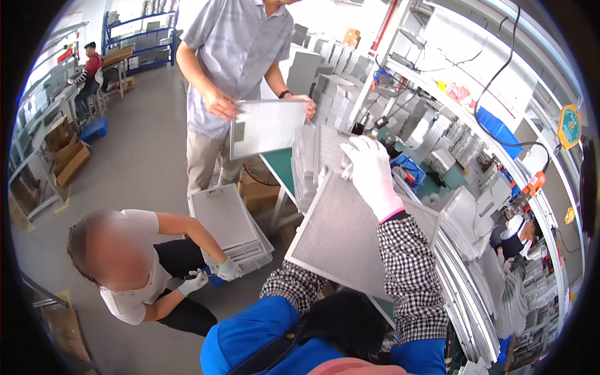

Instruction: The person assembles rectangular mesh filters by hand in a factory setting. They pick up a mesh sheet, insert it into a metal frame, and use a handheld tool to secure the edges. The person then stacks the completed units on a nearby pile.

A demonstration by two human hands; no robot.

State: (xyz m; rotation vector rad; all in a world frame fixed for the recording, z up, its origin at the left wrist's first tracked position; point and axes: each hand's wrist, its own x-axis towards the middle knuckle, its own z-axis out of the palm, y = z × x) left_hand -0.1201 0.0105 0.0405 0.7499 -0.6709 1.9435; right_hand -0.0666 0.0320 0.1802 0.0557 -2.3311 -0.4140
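Observation:
A grey metal mesh filter panel [340,234] with a thin frame stands tilted in front of me. My right hand [369,165], in a white glove, is at its upper edge with the fingers bent and closed on it. My left forearm [292,284], in a black-and-white checked sleeve, passes behind the panel's lower left corner. The panel hides my left hand, so its fingers cannot be seen. Just beyond, a stack of similar panels [304,165] stands on edge on the green-topped table [279,167].
Across the table a standing person [237,69] holds another mesh panel [269,128]. At lower left a crouching person [134,262] in gloves works beside a pile of panels [222,215]. Curved metal strips [465,297] and a shelf frame [450,94] with hanging cables are on my right.

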